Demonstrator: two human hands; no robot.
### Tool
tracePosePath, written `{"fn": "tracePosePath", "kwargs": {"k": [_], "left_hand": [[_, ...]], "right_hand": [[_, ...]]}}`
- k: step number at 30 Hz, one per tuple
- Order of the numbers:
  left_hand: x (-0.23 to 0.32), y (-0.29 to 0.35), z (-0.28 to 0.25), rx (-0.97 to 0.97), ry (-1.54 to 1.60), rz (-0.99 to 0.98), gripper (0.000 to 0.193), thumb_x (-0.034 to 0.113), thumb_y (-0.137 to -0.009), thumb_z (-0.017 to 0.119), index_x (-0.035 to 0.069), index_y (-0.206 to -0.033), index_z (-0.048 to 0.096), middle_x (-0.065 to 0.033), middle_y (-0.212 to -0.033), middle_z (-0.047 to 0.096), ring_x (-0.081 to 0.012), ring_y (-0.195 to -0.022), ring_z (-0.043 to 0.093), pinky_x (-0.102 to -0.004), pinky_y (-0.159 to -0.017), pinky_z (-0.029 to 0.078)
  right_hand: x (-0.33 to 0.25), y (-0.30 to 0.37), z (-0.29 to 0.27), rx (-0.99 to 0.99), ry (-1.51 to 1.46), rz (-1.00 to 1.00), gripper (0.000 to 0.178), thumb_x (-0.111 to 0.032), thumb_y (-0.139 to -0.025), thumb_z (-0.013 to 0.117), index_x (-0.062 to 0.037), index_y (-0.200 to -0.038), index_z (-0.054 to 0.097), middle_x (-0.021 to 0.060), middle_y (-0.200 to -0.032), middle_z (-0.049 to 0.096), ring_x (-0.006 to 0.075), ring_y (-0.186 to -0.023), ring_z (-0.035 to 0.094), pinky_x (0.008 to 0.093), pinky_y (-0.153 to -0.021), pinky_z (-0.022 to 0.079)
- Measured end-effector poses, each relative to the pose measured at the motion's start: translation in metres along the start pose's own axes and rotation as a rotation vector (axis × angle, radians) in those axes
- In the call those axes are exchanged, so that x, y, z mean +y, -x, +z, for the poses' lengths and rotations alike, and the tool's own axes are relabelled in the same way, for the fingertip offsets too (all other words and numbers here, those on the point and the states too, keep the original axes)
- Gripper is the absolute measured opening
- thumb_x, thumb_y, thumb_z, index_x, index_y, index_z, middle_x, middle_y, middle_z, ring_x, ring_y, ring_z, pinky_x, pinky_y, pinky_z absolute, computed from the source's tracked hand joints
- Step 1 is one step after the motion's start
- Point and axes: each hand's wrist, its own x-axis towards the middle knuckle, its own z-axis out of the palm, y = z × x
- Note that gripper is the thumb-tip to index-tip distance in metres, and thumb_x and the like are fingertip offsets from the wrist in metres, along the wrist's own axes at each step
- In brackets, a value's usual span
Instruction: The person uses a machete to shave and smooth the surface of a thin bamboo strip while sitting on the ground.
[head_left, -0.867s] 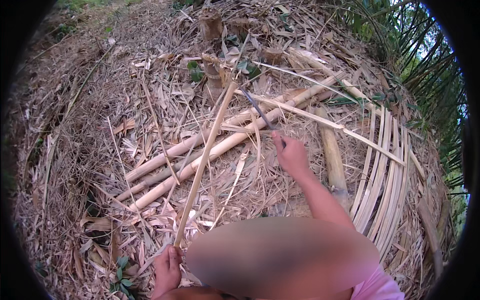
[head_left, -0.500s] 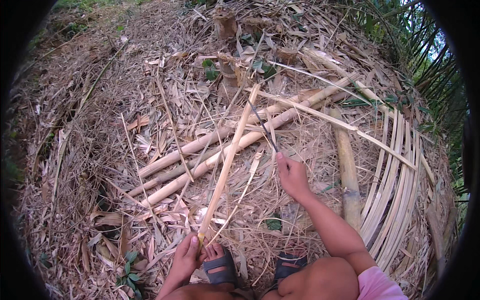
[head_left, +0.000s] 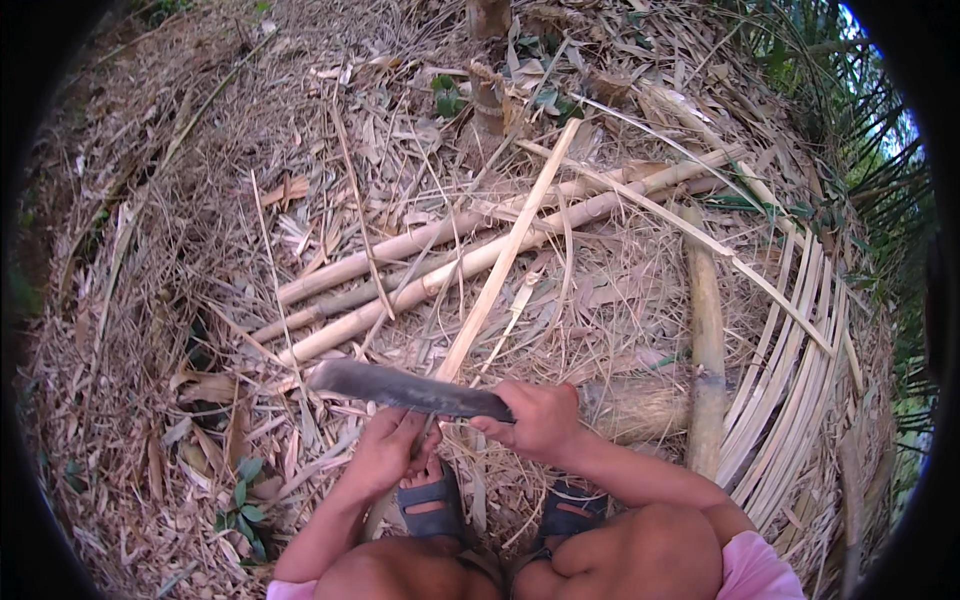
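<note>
The right hand (head_left: 540,418) has come in from the poles, now gripping a dark blade (head_left: 400,388) across the bamboo strip (head_left: 500,270); the left hand (head_left: 392,452) is clasping the strip below the blade, where fingers need staying clear.

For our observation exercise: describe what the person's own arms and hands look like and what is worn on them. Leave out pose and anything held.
Both forearms are bare from the lower edge up to the hands. The left hand and right hand wear no gloves, and no rings, watch or bands can be seen. Bits of pink cloth show at the lower edge near each arm; whether they are sleeves cannot be told.
</note>
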Motion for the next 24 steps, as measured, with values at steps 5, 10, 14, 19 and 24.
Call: {"fn": "tracePosePath", "kwargs": {"k": [5, 10, 14, 19, 24], "left_hand": [[-0.003, 0.001, -0.003, -0.002, 0.057, -0.097, 0.013, 0.012, -0.095, 0.048, 0.006, -0.086, 0.055, 0.0021, -0.061, 0.043, -0.0059, -0.048, 0.034, -0.0231, -0.042, 0.023], [-0.007, 0.003, -0.003, 0.003, 0.066, -0.114, 0.016, 0.015, -0.096, 0.051, 0.005, -0.084, 0.055, 0.0, -0.06, 0.044, -0.0101, -0.046, 0.038, -0.0274, -0.044, 0.03], [-0.035, 0.0, -0.021, -0.034, -0.451, 0.177, 0.01, 0.005, -0.081, 0.064, 0.004, -0.09, 0.06, -0.0054, -0.068, 0.054, -0.0192, -0.059, 0.053, -0.0321, -0.056, 0.045], [-0.044, 0.007, -0.027, 0.0, -0.549, 0.19, 0.027, -0.002, -0.072, 0.069, 0.003, -0.098, 0.064, -0.0062, -0.076, 0.061, -0.023, -0.072, 0.062, -0.0328, -0.071, 0.052], [-0.016, 0.018, -0.011, 0.05, -0.148, -0.058, 0.011, 0.015, -0.094, 0.057, 0.005, -0.097, 0.061, 0.0003, -0.068, 0.054, -0.0103, -0.057, 0.05, -0.0247, -0.053, 0.041]], "right_hand": [[-0.002, -0.004, 0.005, 0.138, 0.102, -0.216, 0.052, -0.064, -0.083, 0.061, -0.0125, -0.076, 0.059, -0.0001, -0.06, 0.056, 0.0151, -0.053, 0.06, 0.0317, -0.054, 0.034], [0.002, -0.008, 0.002, 0.148, 0.185, -0.265, 0.058, -0.069, -0.079, 0.059, -0.0116, -0.072, 0.057, 0.0008, -0.058, 0.052, 0.0173, -0.051, 0.057, 0.0331, -0.059, 0.035], [0.007, -0.008, 0.002, 0.184, 0.204, -0.289, 0.063, -0.073, -0.076, 0.058, -0.0114, -0.066, 0.055, 0.0022, -0.057, 0.05, 0.0187, -0.049, 0.054, 0.0333, -0.061, 0.035], [0.006, -0.009, -0.005, 0.193, 0.3, -0.292, 0.062, -0.073, -0.077, 0.057, -0.0122, -0.064, 0.052, 0.002, -0.057, 0.05, 0.0185, -0.049, 0.053, 0.0322, -0.063, 0.035], [0.024, -0.011, -0.007, 0.194, 0.287, -0.137, 0.059, -0.064, -0.084, 0.058, -0.009, -0.065, 0.053, 0.0052, -0.055, 0.049, 0.0218, -0.047, 0.053, 0.0357, -0.054, 0.036]]}}
